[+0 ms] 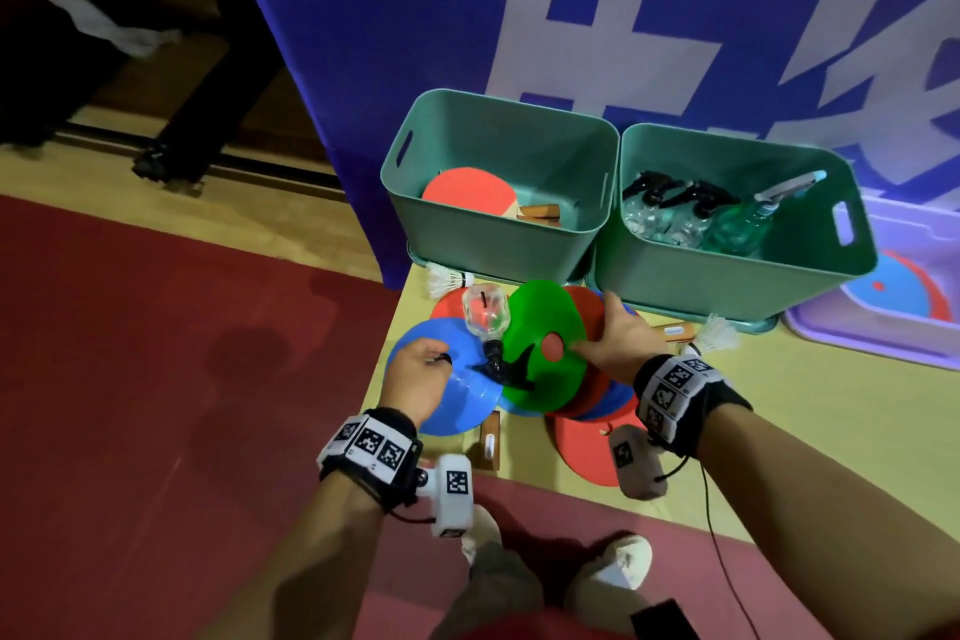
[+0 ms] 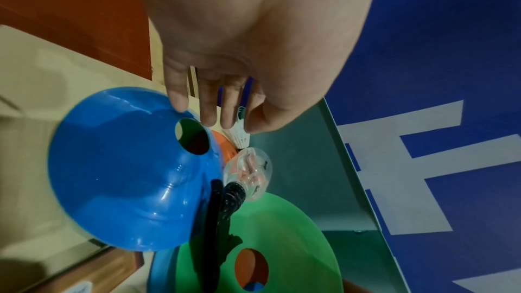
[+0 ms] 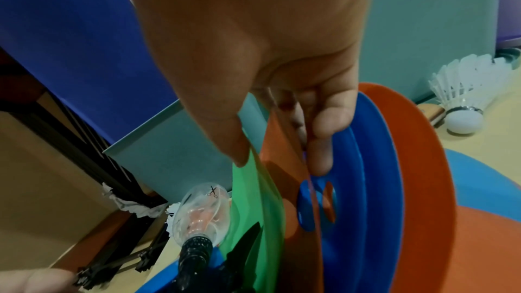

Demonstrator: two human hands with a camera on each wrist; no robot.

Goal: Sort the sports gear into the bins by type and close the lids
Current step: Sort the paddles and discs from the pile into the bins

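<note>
Between my hands (image 1: 421, 369) lies a spray bottle (image 1: 485, 314) atop the cones: left grips a blue cone (image 1: 441, 405), right (image 1: 615, 335) pinches the stack (image 1: 582, 359); next I'd nest them, then bin them.

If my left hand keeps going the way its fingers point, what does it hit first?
Probably the white shuttlecock just beyond the left hand's fingertips, then the left green bin; depth is uncertain.

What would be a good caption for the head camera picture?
Right hand lifts a stack of disc cones; left hand holds a blue cone before two green bins.
</note>
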